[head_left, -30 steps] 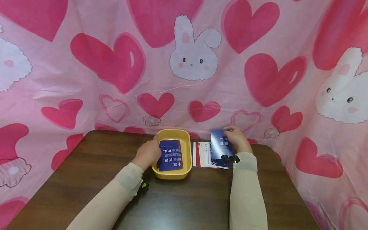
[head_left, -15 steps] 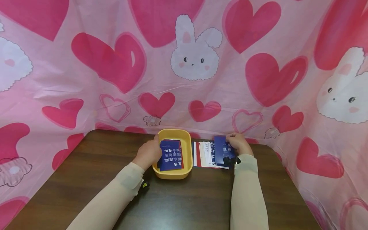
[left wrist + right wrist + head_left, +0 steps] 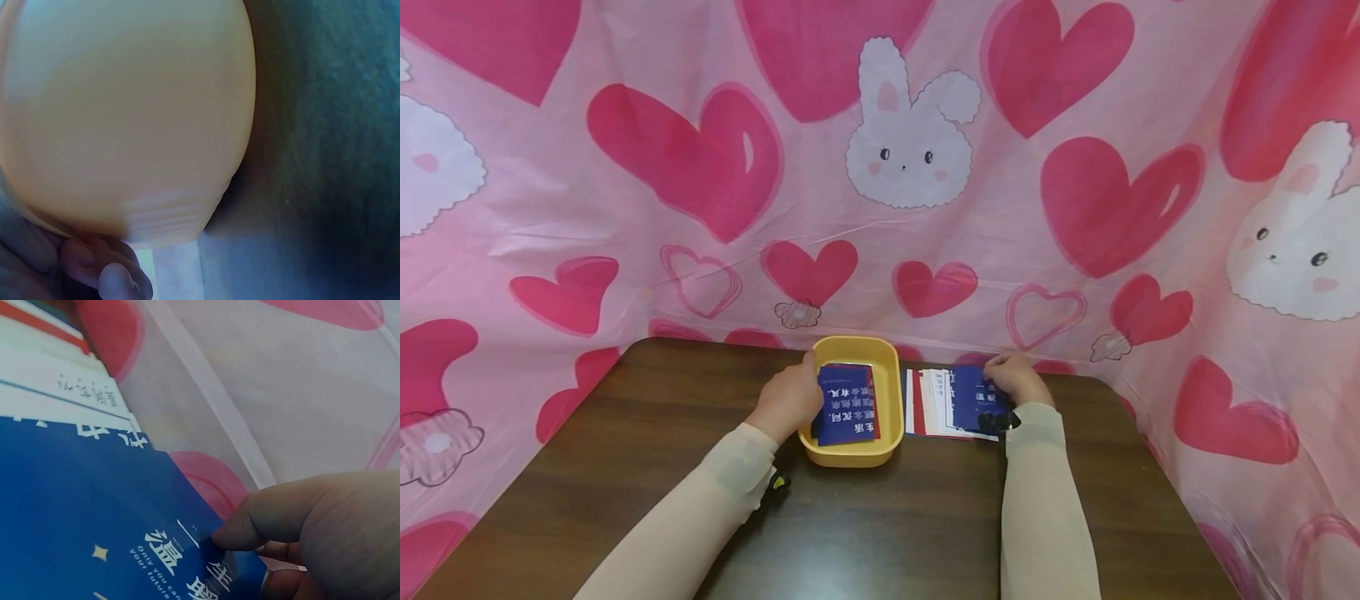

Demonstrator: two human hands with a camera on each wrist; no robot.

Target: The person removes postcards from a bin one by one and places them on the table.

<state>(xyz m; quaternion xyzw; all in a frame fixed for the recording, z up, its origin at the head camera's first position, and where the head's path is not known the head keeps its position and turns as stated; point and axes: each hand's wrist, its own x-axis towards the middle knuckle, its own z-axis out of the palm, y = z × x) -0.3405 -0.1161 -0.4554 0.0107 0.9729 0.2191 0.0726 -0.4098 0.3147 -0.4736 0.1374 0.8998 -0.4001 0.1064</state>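
My left hand [image 3: 784,398] grips the left side of a yellow plastic tub [image 3: 892,396]; the left wrist view has the tub's outer wall [image 3: 131,119] filling much of it, with curled fingertips [image 3: 122,281] at its rim. Inside the tub lies a blue card [image 3: 842,408] with white characters, a red edge showing beneath. My right hand [image 3: 1021,382] pinches the far right corner of another blue card [image 3: 968,398], thumb on top and fingers under the edge. That card overlaps the right end of a fanned row of cards [image 3: 934,408], mostly white with some red.
The dark wooden table [image 3: 880,533] runs up to a pink cloth backdrop [image 3: 827,192] with hearts and rabbits, close behind the tub and cards. A black wrist strap piece [image 3: 996,422] hangs over the near edge of the cards.
The right hand has lowered its blue card onto the right end of the fanned row, after it was held higher and tilted. The left hand and tub have stayed in place.
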